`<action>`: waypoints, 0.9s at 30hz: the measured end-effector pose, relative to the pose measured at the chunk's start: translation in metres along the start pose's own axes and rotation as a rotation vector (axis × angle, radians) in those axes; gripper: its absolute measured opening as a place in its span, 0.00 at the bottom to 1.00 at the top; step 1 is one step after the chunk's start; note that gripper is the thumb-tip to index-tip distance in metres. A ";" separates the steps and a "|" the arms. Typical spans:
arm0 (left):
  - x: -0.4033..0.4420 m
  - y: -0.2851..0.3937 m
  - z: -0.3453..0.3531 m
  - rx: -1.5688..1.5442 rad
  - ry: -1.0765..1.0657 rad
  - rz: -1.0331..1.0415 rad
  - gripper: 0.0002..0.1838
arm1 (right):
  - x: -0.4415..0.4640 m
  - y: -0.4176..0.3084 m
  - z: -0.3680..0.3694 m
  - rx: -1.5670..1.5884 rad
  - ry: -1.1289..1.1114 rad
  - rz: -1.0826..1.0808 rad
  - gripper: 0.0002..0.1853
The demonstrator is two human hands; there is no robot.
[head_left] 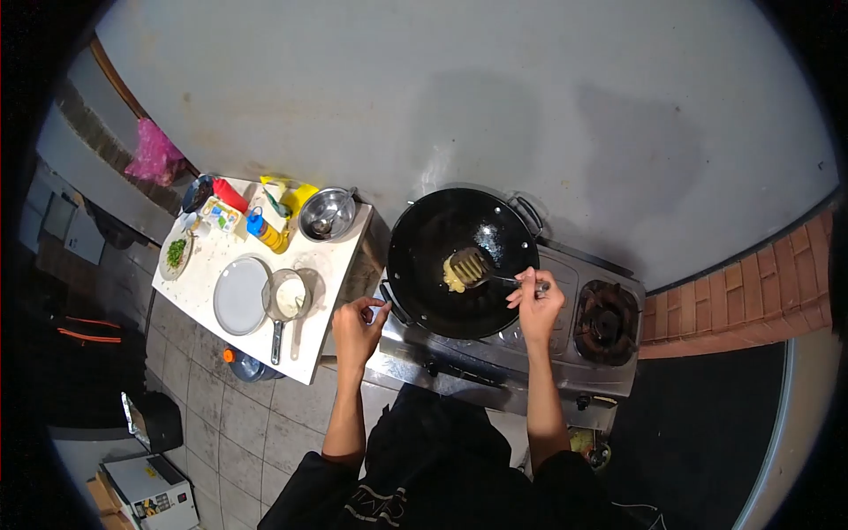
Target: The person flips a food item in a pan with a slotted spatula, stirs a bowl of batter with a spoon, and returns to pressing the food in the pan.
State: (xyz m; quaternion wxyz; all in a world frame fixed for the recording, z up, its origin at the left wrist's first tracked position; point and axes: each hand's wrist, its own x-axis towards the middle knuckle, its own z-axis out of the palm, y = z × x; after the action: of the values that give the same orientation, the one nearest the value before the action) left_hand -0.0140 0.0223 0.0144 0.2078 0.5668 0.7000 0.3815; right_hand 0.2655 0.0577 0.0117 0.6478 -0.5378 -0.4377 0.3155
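From where I stand, the right hand (537,305) has its fingers closed round the handle of a slotted spatula (472,268). The left hand (355,331) is half curled, its fingertips at the side handle (395,304) of the wok (459,221); whether they grip it, I can't tell. The spatula's head lies over a small yellow lump of food (454,281) in the wok, around the middle of the frame. I'd say a low, flat blade would get under the lump best, with light strokes and the wok braced by that handle. The white-topped table (199,284) stands at centre left.
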 end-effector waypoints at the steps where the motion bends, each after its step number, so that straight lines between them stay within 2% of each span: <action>1: 0.002 -0.002 -0.001 0.015 -0.034 0.008 0.11 | -0.001 0.006 0.001 -0.012 -0.019 -0.004 0.12; 10: 0.004 -0.007 0.001 0.007 -0.064 0.023 0.13 | -0.018 0.032 0.006 -0.028 -0.053 -0.063 0.10; 14: -0.001 -0.005 0.005 -0.007 -0.032 0.015 0.15 | -0.020 0.038 0.002 -0.130 -0.063 -0.067 0.10; 16: 0.000 0.005 0.001 0.027 -0.040 -0.040 0.16 | -0.016 0.040 0.003 -0.127 -0.057 -0.159 0.09; 20: -0.002 -0.001 0.005 0.010 0.002 0.016 0.16 | -0.017 0.041 0.004 -0.174 -0.061 -0.146 0.09; 25: -0.005 0.001 0.006 0.025 0.003 -0.027 0.16 | -0.015 0.047 0.002 -0.221 -0.081 -0.254 0.11; 27: -0.007 0.000 0.007 0.025 0.005 -0.040 0.16 | -0.017 0.039 0.001 -0.187 -0.080 -0.179 0.11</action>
State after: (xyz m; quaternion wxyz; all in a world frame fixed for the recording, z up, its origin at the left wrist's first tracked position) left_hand -0.0069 0.0178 0.0095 0.2064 0.5541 0.7166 0.3699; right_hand 0.2599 0.0523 -0.0299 0.6026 -0.5416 -0.5368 0.2356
